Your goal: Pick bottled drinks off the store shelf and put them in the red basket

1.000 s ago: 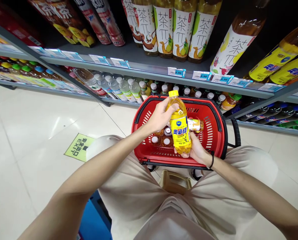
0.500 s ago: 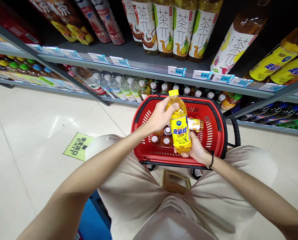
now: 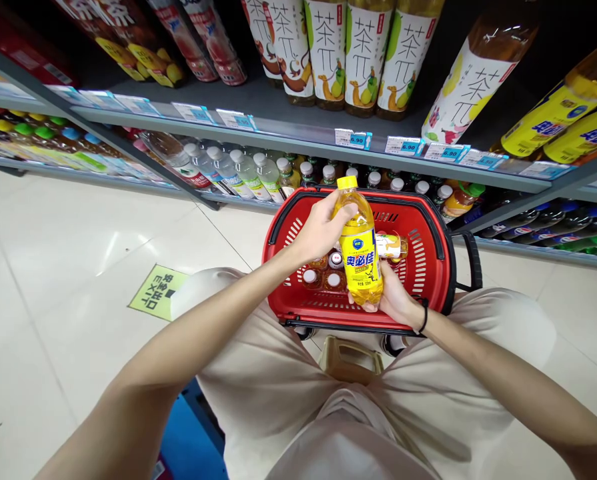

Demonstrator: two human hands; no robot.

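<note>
A yellow drink bottle [image 3: 361, 257] with a yellow cap leans slightly above the red basket [image 3: 308, 310], its label facing me. My left hand [image 3: 322, 227] grips its upper part near the neck, thumb across the front. My right hand [image 3: 393, 293] holds the base from below and the right side, with part of the fingers hidden behind the bottle. Inside the basket, several white-capped bottles [image 3: 334, 280] stand at the left, and a bottle with a white label [image 3: 391, 247] lies at the right.
Upper-shelf tea bottles [image 3: 365, 60] and yellow bottles [image 3: 543, 123] stand beyond the basket, above price tags [image 3: 353, 139]. Lower shelves hold more bottles [image 3: 248, 175]. A green floor sign [image 3: 158, 292] is at left, a blue object [image 3: 188, 437] beside my leg, and a beige stool [image 3: 351, 360] between my legs.
</note>
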